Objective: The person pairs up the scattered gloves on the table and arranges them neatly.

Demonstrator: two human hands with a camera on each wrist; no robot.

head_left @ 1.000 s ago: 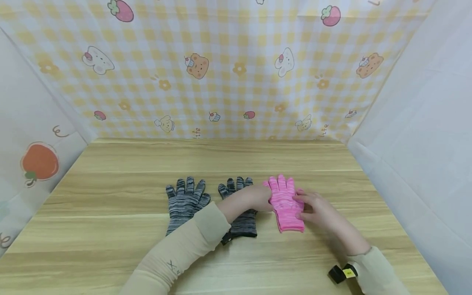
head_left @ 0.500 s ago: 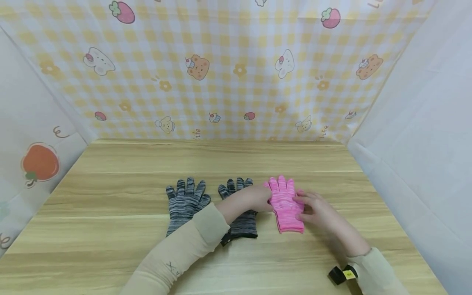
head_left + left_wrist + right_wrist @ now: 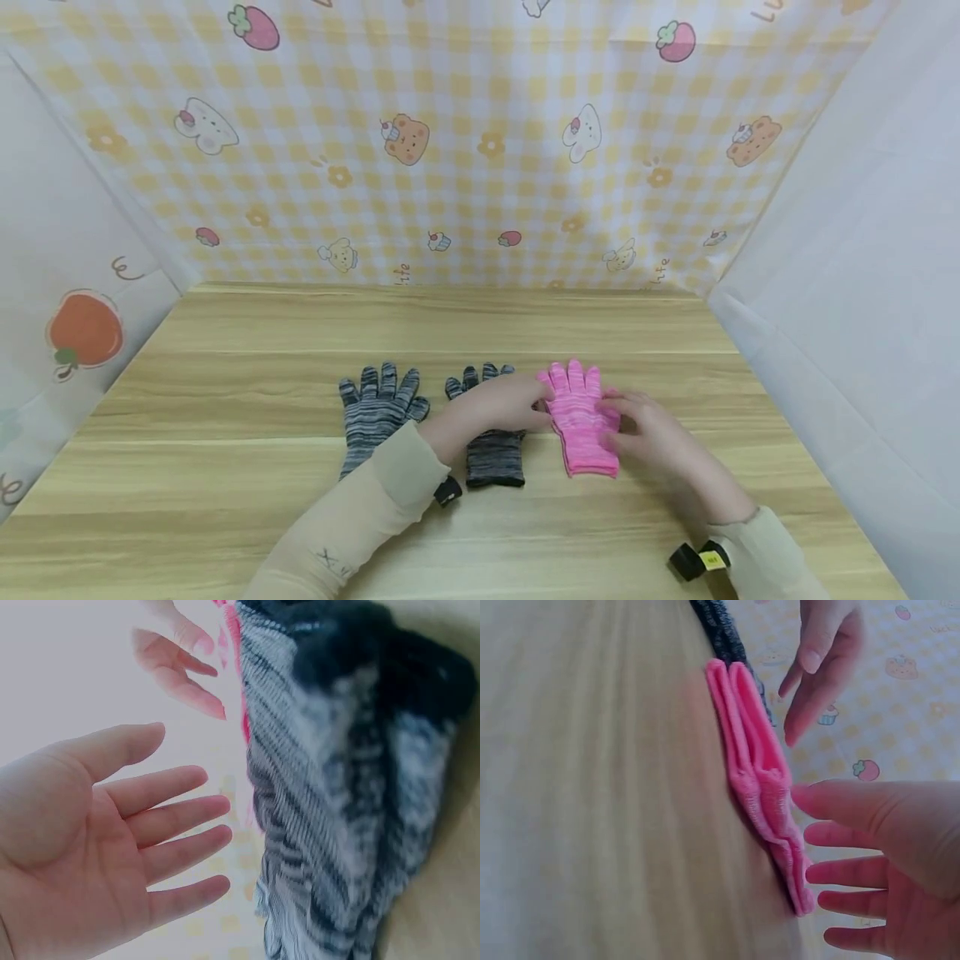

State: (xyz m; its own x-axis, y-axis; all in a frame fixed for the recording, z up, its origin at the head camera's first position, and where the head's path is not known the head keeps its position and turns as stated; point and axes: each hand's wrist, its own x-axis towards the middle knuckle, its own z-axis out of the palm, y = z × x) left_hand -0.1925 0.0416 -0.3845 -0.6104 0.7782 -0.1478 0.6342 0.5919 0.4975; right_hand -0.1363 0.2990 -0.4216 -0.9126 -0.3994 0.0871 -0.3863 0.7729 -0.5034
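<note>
A pink knitted glove (image 3: 585, 425) lies fingers-away on the table, with a second pink layer beneath it; two stacked cuffs (image 3: 754, 742) show in the right wrist view. My right hand (image 3: 648, 425) is at its right side, thumb (image 3: 832, 799) at the edge and fingers extended. To the left of the pink pair, my left hand (image 3: 506, 404) hovers over a dark grey striped glove (image 3: 495, 458), partly covering it. Its fingers are spread and hold nothing in the left wrist view, beside the grey knit (image 3: 315, 787). Another grey striped glove (image 3: 371, 421) lies further left, its lower part behind my sleeve.
The wooden table (image 3: 225, 517) runs back to a yellow checked cloth (image 3: 480, 183) with cartoon prints. White cloth walls stand at the left (image 3: 45, 208) and right (image 3: 862, 250). Small black wrist devices (image 3: 447, 492) sit near both sleeves.
My left hand and forearm have shifted slightly left, off the pink glove's edge, uncovering more of the dark grey cuff. My right hand has barely moved. The gloves lie as before.
</note>
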